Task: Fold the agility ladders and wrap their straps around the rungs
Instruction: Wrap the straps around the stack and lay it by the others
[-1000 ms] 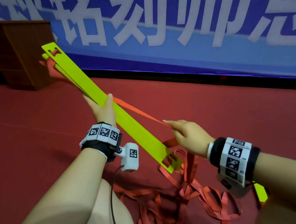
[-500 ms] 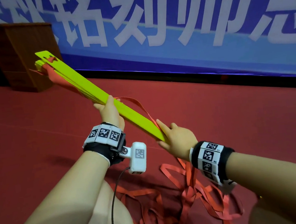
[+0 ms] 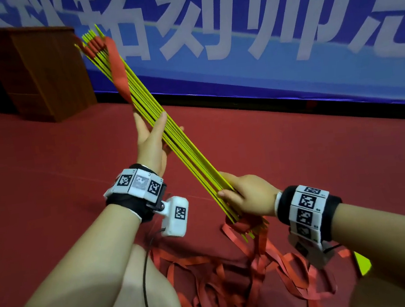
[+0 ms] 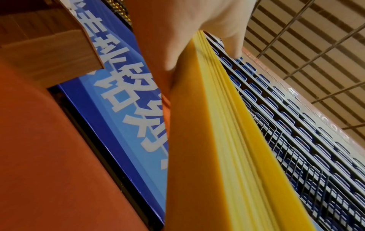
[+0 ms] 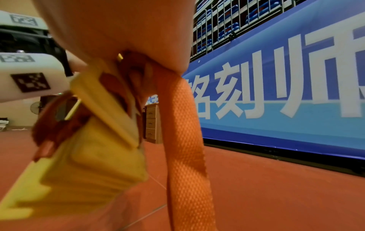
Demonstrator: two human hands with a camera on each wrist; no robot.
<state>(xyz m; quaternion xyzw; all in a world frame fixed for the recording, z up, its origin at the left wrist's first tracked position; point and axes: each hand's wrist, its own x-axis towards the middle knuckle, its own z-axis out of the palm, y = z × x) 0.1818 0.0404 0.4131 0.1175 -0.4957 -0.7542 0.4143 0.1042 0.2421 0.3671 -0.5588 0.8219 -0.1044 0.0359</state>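
A stack of yellow-green ladder rungs (image 3: 193,169) slants from near right up to far left, turned edge-on to me. My left hand (image 3: 151,138) holds its middle, thumb along the near side and fingertips showing past the far side; the left wrist view shows the rungs (image 4: 227,140) between thumb and fingers. My right hand (image 3: 248,196) grips the stack just above its near end. Red strap loops (image 3: 117,64) hang at the far end. More strap (image 3: 222,276) lies tangled on the floor below. In the right wrist view the rung ends (image 5: 94,156) and an orange strap (image 5: 185,140) hang under the palm.
A wooden cabinet (image 3: 37,70) stands at the far left against a blue banner (image 3: 260,47) with white characters. Red floor (image 3: 295,143) spreads all round. Another yellow-green piece (image 3: 363,262) shows by my right forearm. My knee (image 3: 136,297) is at the bottom.
The stack has rolled from flat to edge-on and lifted at its far end. My right hand left the strap it pinched and now grips the stack's near end.
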